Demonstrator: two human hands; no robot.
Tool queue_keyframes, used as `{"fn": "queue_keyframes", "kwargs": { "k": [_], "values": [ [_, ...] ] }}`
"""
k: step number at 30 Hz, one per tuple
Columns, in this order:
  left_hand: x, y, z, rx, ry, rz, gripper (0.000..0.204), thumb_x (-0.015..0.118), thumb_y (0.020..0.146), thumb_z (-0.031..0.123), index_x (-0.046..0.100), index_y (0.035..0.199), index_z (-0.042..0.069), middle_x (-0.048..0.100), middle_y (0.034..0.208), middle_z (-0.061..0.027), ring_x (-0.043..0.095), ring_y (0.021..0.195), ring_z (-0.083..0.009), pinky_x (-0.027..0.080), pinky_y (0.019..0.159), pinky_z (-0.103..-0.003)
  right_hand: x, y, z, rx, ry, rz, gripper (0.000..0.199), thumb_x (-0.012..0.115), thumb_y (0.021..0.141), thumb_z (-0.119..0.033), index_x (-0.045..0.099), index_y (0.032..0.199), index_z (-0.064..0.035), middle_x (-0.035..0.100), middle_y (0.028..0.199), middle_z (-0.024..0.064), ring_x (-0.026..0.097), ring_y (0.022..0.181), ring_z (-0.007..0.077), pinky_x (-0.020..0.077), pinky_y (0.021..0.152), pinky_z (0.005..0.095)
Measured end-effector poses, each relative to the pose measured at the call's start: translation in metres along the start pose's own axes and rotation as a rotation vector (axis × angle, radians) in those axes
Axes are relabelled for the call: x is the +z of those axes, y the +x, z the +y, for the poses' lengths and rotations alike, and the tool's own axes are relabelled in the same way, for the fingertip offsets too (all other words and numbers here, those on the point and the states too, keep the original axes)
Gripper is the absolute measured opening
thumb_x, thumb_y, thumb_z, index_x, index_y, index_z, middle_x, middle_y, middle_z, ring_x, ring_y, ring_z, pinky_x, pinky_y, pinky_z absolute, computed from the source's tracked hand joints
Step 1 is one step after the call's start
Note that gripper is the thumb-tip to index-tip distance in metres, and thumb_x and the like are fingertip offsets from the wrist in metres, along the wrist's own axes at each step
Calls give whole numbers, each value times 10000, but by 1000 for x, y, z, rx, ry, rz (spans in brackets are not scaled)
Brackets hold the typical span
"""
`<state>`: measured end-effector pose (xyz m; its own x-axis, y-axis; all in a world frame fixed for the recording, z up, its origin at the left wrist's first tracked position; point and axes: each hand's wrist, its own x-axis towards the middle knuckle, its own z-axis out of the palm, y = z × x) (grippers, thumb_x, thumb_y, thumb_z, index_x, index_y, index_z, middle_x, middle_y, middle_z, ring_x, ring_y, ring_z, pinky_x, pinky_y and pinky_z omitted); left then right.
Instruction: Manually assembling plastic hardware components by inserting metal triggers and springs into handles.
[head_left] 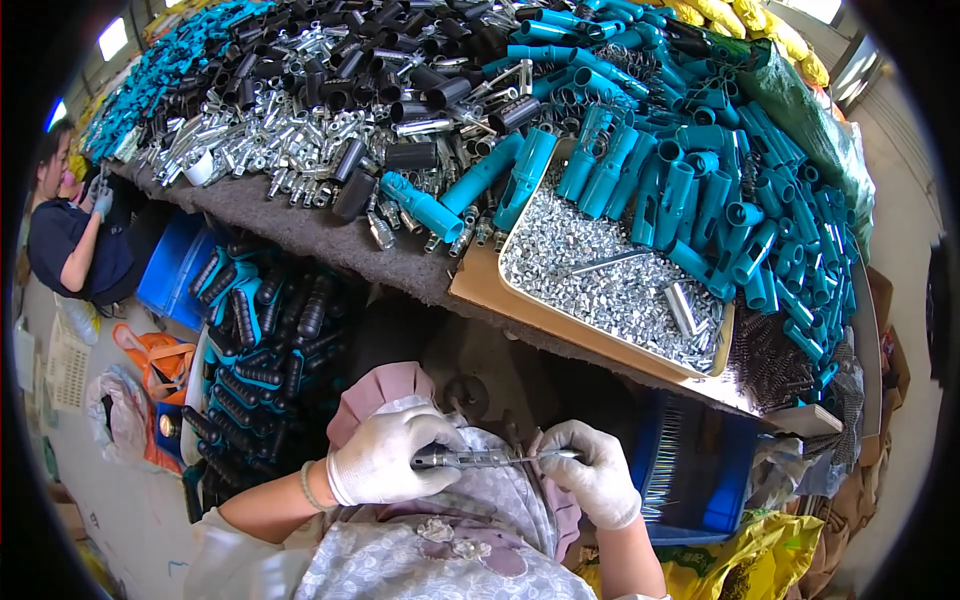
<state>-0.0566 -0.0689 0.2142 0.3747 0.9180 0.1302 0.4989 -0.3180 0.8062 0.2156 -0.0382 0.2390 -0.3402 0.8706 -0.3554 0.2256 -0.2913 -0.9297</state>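
Observation:
White gloves cover both hands, held close together above my lap. My left hand (392,458) is closed around the thick, slotted end of a slim silver metal shaft (478,459). From its other end, a thin rod runs to my right hand (592,474), whose thumb and fingers pinch it. The shaft lies nearly level between the hands; my fingers hide part of each end. Beyond the hands, on the bench, is a cream-rimmed tray (505,262) of small silver metal pieces (600,290). Teal slotted tubes (680,200) lie heaped over its far side.
Black sleeves (410,155), silver fittings (275,140) and dark springs (770,360) pile on the grey-covered bench (290,225). Black-and-teal handles (250,390) fill a container below left. A blue bin (725,480) with thin rods stands right. Another person (80,230) sits far left.

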Motion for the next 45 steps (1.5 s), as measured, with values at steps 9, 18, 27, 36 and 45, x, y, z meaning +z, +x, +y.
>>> {"fn": "queue_keyframes", "kwargs": {
  "k": [9, 18, 27, 36, 45],
  "values": [
    [9, -1, -6, 7, 15, -42, 327, 790, 774, 264, 672, 1028, 95, 676, 854, -125, 676, 749, -325, 546, 687, -414, -4, 1, -3, 57, 29, -2, 92, 650, 812, -23, 668, 890, 22, 647, 831, 28, 525, 702, 69, 438, 627, 222],
    [5, 8, 6, 55, 3, -31, 406, 757, 806, 234, 664, 1183, 117, 720, 852, -131, 708, 707, -309, 575, 658, -362, -7, 3, 0, 78, 39, -17, 109, 663, 814, -36, 669, 905, 24, 645, 834, 31, 543, 737, 83, 458, 680, 235],
    [5, 5, 0, 121, -41, -42, 319, 751, 809, 186, 724, 1116, 103, 730, 919, -139, 702, 776, -321, 555, 707, -400, -6, 2, 1, -43, -56, -1, 108, 661, 817, -35, 670, 908, 23, 653, 849, 41, 550, 747, 88, 469, 700, 244],
    [4, 3, -1, 101, 41, -56, 326, 765, 803, 206, 732, 1114, 112, 731, 899, -127, 707, 789, -312, 560, 705, -393, -4, 6, 4, -78, -59, -54, 137, 678, 823, -58, 665, 928, 28, 676, 888, 77, 598, 787, 120, 502, 757, 267],
    [9, 0, -6, 154, -168, -35, 341, 777, 824, 227, 734, 1155, 155, 736, 895, -96, 718, 758, -277, 569, 695, -362, 11, 3, 14, -439, -341, -160, 282, 711, 924, -245, 576, 1025, -19, 614, 875, 135, 626, 713, 266, 508, 664, 332]
  ]
}}
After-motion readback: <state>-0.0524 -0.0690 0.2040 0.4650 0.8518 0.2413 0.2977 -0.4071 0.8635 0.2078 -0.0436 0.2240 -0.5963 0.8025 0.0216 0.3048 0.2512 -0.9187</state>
